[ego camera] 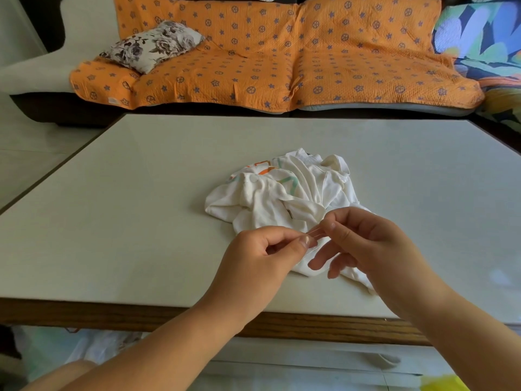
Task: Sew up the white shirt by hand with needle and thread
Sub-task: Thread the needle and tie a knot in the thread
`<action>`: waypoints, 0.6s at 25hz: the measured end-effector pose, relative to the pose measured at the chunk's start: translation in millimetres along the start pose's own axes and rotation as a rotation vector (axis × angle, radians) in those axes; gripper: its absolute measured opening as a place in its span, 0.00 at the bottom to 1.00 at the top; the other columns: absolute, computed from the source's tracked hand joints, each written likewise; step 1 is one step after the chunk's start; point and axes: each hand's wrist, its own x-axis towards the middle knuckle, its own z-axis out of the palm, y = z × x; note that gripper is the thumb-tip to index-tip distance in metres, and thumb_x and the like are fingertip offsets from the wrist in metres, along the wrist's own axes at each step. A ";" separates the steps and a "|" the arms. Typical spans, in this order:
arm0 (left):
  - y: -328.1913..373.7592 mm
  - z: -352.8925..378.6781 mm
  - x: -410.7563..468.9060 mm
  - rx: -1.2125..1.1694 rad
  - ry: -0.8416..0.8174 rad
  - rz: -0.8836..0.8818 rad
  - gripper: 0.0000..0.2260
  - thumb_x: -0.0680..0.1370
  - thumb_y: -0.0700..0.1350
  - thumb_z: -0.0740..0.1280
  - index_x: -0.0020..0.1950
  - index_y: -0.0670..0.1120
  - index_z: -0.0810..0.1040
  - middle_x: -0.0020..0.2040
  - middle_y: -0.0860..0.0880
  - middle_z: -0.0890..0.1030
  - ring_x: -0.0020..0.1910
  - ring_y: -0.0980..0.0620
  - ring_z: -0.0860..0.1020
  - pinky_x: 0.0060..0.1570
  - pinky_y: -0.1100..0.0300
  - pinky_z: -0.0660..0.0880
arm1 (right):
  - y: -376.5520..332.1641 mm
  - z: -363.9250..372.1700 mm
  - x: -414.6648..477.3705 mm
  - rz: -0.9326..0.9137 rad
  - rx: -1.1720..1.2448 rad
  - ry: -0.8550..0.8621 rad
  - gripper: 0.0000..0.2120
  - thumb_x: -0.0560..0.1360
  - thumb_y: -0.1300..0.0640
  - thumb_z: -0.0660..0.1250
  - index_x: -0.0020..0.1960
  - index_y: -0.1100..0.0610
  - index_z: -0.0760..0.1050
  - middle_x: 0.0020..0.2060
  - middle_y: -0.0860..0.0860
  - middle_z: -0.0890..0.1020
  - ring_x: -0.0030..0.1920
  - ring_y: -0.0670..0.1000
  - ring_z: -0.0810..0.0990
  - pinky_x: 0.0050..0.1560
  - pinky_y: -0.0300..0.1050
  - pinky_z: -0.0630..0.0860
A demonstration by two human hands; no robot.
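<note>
Thread (315, 232) runs between left hand (262, 252) and right hand (366, 244), both pinching it above white shirt (282, 193).

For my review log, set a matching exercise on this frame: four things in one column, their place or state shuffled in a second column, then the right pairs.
Things
1. white shirt
2. floral pillow
3. orange cover
4. thread

Places or states
A. spread over the sofa seat
B. crumpled on the table
C. pinched between the left hand and the right hand
D. lying at the left end of the sofa, on the cover

Pairs: 1-B; 2-D; 3-A; 4-C
</note>
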 end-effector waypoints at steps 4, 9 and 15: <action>1.1 1.2 0.8 -0.058 0.002 -0.053 0.07 0.77 0.50 0.68 0.48 0.55 0.86 0.41 0.56 0.85 0.42 0.57 0.80 0.38 0.74 0.71 | 0.8 -0.7 0.1 0.026 0.018 0.003 0.12 0.80 0.59 0.60 0.51 0.69 0.75 0.43 0.57 0.85 0.38 0.57 0.84 0.33 0.42 0.79; 4.1 1.4 0.3 -0.152 -0.018 -0.103 0.08 0.79 0.47 0.66 0.48 0.51 0.85 0.28 0.49 0.74 0.25 0.60 0.71 0.31 0.73 0.64 | -0.6 -0.8 -0.3 0.046 0.085 0.019 0.11 0.81 0.58 0.59 0.54 0.64 0.76 0.45 0.57 0.86 0.38 0.59 0.84 0.33 0.43 0.78; -2.5 1.5 3.8 -0.292 0.015 -0.156 0.09 0.70 0.55 0.69 0.46 0.55 0.87 0.29 0.60 0.75 0.35 0.57 0.70 0.46 0.58 0.71 | 3.3 -7.6 2.1 0.255 0.111 -0.071 0.18 0.80 0.69 0.51 0.59 0.61 0.78 0.48 0.59 0.85 0.41 0.61 0.84 0.35 0.46 0.79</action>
